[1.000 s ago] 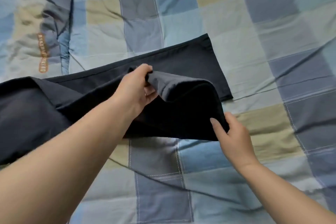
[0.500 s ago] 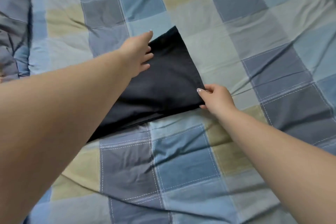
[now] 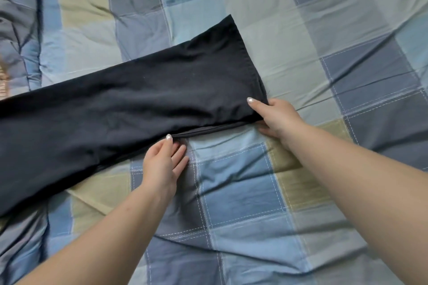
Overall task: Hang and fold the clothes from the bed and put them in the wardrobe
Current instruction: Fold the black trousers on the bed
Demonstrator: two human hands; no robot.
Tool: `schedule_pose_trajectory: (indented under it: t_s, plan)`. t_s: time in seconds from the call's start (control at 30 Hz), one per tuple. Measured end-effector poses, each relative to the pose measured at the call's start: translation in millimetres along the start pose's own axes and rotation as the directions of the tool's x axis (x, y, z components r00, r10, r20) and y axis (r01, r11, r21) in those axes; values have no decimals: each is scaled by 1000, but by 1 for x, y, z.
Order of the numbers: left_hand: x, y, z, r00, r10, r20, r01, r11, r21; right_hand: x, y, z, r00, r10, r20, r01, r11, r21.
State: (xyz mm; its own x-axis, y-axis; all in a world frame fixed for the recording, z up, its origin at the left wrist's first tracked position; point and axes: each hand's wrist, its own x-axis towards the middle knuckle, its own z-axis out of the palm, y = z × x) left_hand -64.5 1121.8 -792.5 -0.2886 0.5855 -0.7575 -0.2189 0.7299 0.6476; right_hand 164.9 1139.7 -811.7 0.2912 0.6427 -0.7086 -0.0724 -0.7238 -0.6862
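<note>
Dark navy trousers [image 3: 139,109] lie flat across the bed, legs laid one on the other, the hems pointing to the upper right and the rest running off the left edge. My right hand [image 3: 275,115] grips the near corner of the hem, thumb on top and fingers under the cloth. My left hand [image 3: 164,159] pinches the near seam edge of the leg, its thumb on the fabric, the other fingers straight beneath.
A checked quilt [image 3: 243,192] in blue, grey and olive squares covers the bed, creased in places. A rumpled fold of bedding [image 3: 20,30] with an orange printed label lies at the far left edge.
The lifted upper leg has been laid flat on the lower one. My left hand came back from the far edge to the near seam. My right hand stays at the hem corner.
</note>
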Motion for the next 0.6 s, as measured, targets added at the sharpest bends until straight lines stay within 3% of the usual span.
schedule_pose_trajectory:
  t_s: [0.07,0.17,0.23,0.33,0.47,0.6]
  plan:
    - [-1,3,7,997,23,-77,-29,997,-78,-5,3,0,988,-86,-130,80,996,-48]
    - [-8,-1,13,986,35,-164,-58,989,-136,-15,10,-13,974,-77,-214,92,994,61]
    - [-19,-9,11,989,12,-145,-36,986,-161,-24,19,-32,956,-56,-287,94,988,119]
    - [-28,-22,1,990,-135,-32,124,965,-231,-38,42,-65,921,25,-389,78,966,248]
    - [-25,-30,-17,964,-265,34,261,906,-333,-52,63,-73,934,191,-302,-24,877,481]
    - [-24,-33,-32,973,-231,18,224,914,-339,-58,64,-46,962,252,-107,-159,831,534]
